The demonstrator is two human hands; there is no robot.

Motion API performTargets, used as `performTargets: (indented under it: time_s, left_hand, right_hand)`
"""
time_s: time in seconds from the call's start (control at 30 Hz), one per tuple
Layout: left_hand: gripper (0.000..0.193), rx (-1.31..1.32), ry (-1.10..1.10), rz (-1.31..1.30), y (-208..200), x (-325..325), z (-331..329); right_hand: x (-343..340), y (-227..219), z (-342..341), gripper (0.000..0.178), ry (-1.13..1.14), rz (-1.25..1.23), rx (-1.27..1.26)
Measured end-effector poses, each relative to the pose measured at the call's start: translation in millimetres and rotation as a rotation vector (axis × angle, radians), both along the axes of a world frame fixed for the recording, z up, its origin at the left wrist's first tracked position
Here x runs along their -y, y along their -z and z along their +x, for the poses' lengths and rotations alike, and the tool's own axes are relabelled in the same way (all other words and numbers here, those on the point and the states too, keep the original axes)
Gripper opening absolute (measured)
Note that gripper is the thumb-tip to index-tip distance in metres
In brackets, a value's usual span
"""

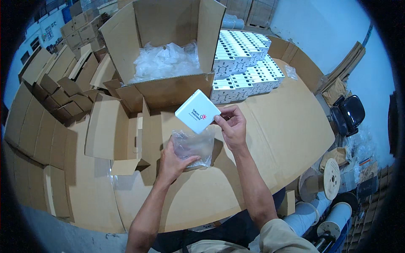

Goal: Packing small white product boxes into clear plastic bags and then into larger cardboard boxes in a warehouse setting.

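A flat white square box (pixel 195 110) with a small red mark and dark print is tilted in the air above the table. My right hand (pixel 232 126) pinches its lower right corner between thumb and fingers. Just below it, my left hand (pixel 174 162) grips a clear plastic bag (pixel 195 145) by its left and lower side. The bag looks crumpled, and nothing solid shows in it. Left of my left hand stands an open brown carton (pixel 112 126), its flaps spread.
Behind my hands, a large open carton (pixel 168 82) holds crumpled clear plastic bags (pixel 168 59). Stacked white boxes (pixel 249 63) stand at the back right of the cardboard-covered table (pixel 287 122). Several empty brown cartons (pixel 36 122) crowd the left. Cable spools (pixel 331 179) and a black chair (pixel 348 114) are at the right.
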State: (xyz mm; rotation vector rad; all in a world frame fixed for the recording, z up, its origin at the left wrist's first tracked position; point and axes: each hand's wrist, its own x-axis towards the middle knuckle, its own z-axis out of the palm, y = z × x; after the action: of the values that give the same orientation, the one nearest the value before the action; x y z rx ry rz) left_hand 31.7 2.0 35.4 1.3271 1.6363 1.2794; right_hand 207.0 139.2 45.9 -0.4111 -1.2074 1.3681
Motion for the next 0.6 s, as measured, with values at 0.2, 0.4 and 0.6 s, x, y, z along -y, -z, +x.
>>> performTargets:
  time_s: [0.2,0.4,0.6]
  left_hand:
    - [0.075,0.053,0.003,0.022,2,-1,0]
    - [0.076,0.027,0.01,-0.003,3,-1,-2]
    - [0.074,0.028,0.01,0.037,2,-1,-1]
  right_hand:
    - [-2,2,5,0.02,-0.008,0.014,0.093]
    - [-7,9,9,0.019,-0.003,0.02,0.107]
    - [-10,10,12,0.02,0.012,0.025,0.106]
